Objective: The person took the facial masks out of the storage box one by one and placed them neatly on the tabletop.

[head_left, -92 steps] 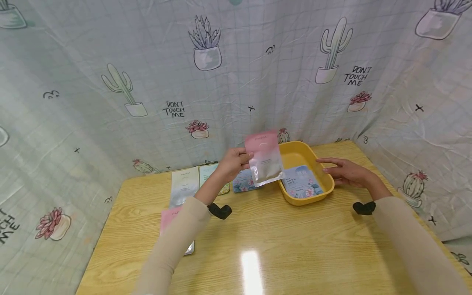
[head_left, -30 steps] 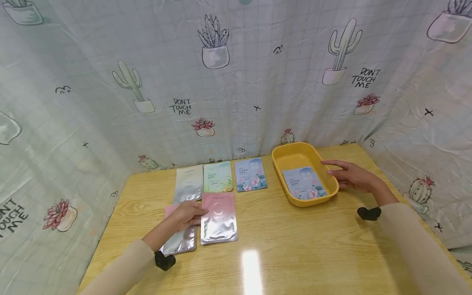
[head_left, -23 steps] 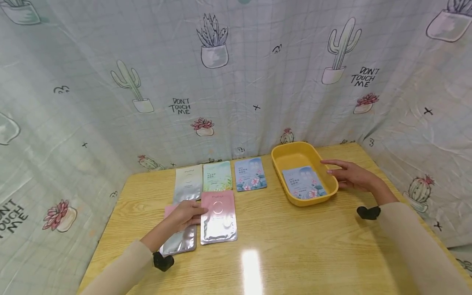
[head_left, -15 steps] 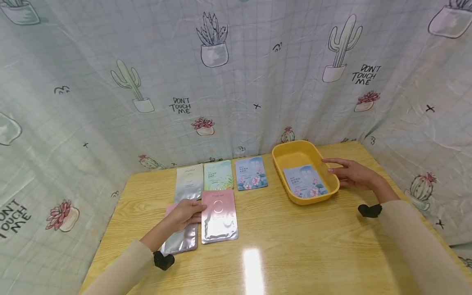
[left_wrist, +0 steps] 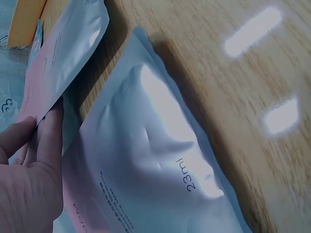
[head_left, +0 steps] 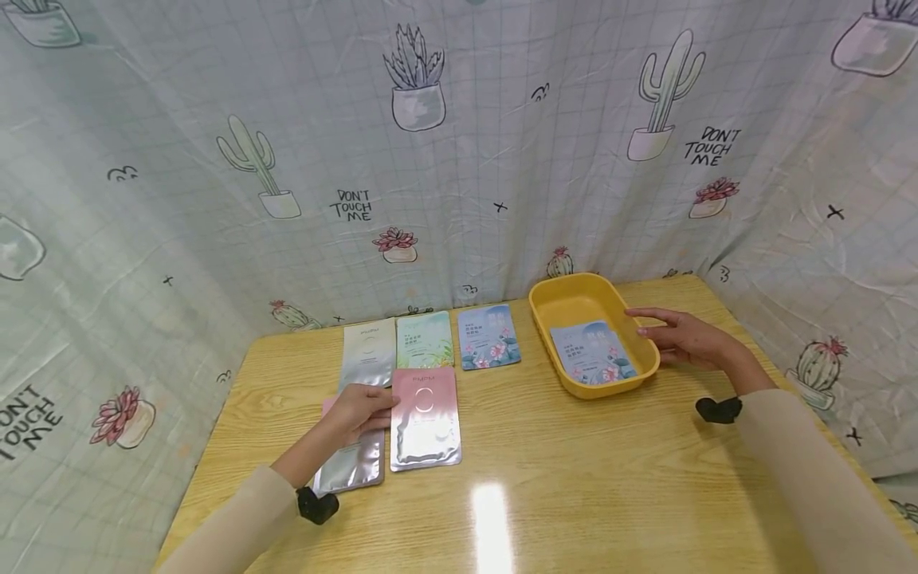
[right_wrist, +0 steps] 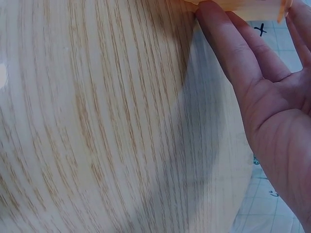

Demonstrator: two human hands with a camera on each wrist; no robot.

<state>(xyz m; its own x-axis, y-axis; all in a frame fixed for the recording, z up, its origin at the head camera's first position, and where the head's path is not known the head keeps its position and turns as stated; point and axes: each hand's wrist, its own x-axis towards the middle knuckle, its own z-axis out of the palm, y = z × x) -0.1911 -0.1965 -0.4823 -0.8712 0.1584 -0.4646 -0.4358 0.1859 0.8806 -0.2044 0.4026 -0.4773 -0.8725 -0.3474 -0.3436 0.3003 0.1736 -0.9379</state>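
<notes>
My left hand (head_left: pixel 360 412) pinches the left edge of a pink-and-silver face mask packet (head_left: pixel 425 418), thumb on top and fingers underneath. In the left wrist view that packet (left_wrist: pixel 63 53) is tilted, its near edge raised over the wood. A second pink-and-silver packet (head_left: pixel 351 466) lies under my left hand, partly hidden by it; "23ml" is printed on it. My right hand (head_left: pixel 684 339) rests its extended fingers at the right side of a yellow tray (head_left: pixel 584 392). A blue floral mask packet (head_left: pixel 591 355) lies inside that tray.
Along the back of the wooden table (head_left: pixel 574 478) lie a cream-and-silver packet (head_left: pixel 368 351), a green packet (head_left: pixel 425 341) and a blue floral packet (head_left: pixel 489 337). Behind them hangs a cactus-print curtain (head_left: pixel 459 159), which also borders both sides.
From beside the tray, the left hand has carried the pink packet left and down to the front of the row. Over the last second it has barely moved. The right hand stays at the tray.
</notes>
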